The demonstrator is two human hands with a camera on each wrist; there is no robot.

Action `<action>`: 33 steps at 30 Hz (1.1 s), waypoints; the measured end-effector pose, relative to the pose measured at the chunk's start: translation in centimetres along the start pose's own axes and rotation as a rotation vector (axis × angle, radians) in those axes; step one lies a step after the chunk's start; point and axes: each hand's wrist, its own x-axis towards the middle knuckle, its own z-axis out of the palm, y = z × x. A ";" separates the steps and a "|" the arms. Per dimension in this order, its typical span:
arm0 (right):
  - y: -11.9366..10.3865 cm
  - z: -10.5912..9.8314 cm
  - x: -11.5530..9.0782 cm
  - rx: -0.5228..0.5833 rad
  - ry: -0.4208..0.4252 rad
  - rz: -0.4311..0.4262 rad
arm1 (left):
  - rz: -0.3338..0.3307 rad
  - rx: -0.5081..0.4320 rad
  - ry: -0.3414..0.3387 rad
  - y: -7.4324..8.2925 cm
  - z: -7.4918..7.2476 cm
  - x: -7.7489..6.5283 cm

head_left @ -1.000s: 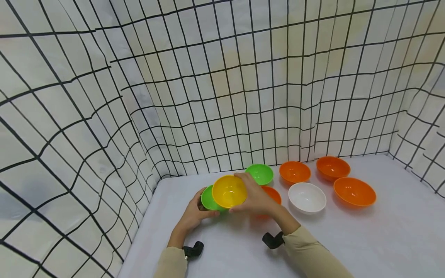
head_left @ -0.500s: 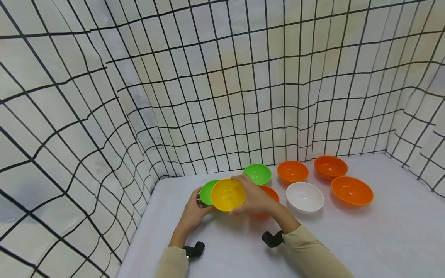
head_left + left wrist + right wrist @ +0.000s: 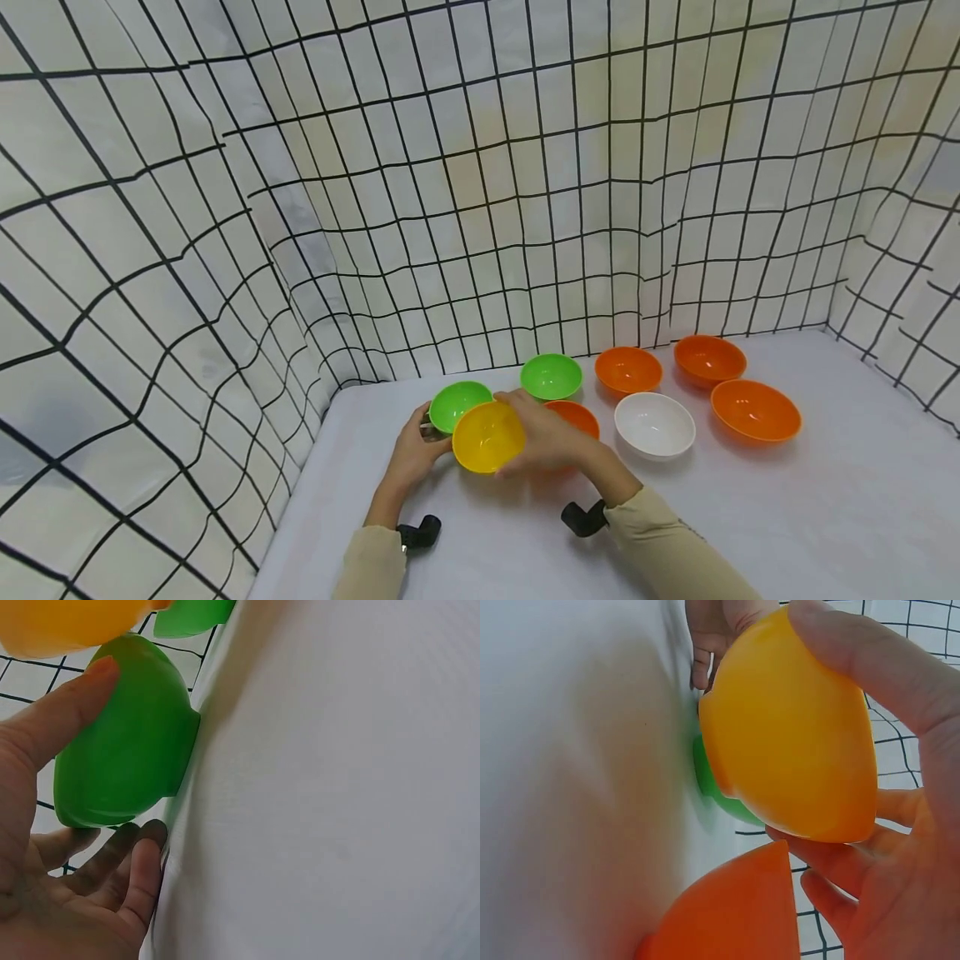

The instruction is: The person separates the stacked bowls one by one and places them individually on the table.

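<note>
In the head view my left hand [image 3: 411, 452] grips a small green bowl [image 3: 456, 405] at the left of the table. The left wrist view shows my thumb on the side of this green bowl [image 3: 135, 742], whose foot is at the white cloth, with fingers around its far side. My right hand [image 3: 546, 435] holds a yellow bowl [image 3: 487, 437] between thumb and fingers. That yellow bowl [image 3: 791, 735] is raised off the table and tilted, just in front of the green one. Right beside it is an orange bowl [image 3: 577, 418], partly hidden by my right hand.
Behind my right hand stands another green bowl [image 3: 551, 377]. Farther right are a white bowl [image 3: 655, 425] and orange bowls [image 3: 628, 372], one [image 3: 709, 361] at the back and one [image 3: 756, 411] nearer. A grid-patterned curtain [image 3: 465, 208] rises behind the table.
The green bowl in my left hand has moved back, away from the yellow one, and shows more of its inside. My right hand has brought the yellow bowl slightly lower and nearer me.
</note>
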 end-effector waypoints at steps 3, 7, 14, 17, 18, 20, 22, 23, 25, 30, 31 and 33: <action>-0.1 0.2 -0.1 -0.008 -0.017 0.020 | 0.001 -0.008 0.006 0.0 0.1 0.3; -0.1 0.6 -0.1 -0.030 -0.036 0.035 | -0.007 -0.011 0.013 -0.1 0.1 0.4; 0.2 1.2 0.1 -0.063 -0.040 0.004 | -0.007 -0.033 0.023 -0.3 0.2 0.7; 0.0 1.4 0.1 -0.089 -0.043 0.008 | 0.002 -0.046 0.027 -0.2 0.2 0.8; -0.1 1.4 0.1 -0.096 -0.044 0.012 | 0.003 -0.046 0.027 -0.2 0.2 0.8; -0.3 1.6 0.1 -0.100 -0.043 0.026 | 0.001 -0.047 0.027 -0.1 0.2 0.8; -0.4 1.7 0.1 -0.111 -0.040 0.043 | 0.003 -0.042 0.025 -0.1 0.2 0.8; -0.4 1.8 0.1 -0.116 -0.037 0.049 | 0.004 -0.041 0.024 0.0 0.2 0.8; -0.5 1.8 0.1 -0.133 -0.034 0.052 | 0.015 -0.036 0.028 -0.1 0.2 0.9; -0.5 2.0 0.1 -0.182 -0.028 0.031 | 0.006 -0.033 0.033 -0.1 0.2 1.1; -0.4 2.0 0.2 -0.185 -0.028 0.031 | -0.003 -0.030 0.032 -0.1 0.2 1.2; -0.5 2.1 0.2 -0.192 -0.029 0.038 | -0.015 -0.026 0.033 -0.1 0.2 1.3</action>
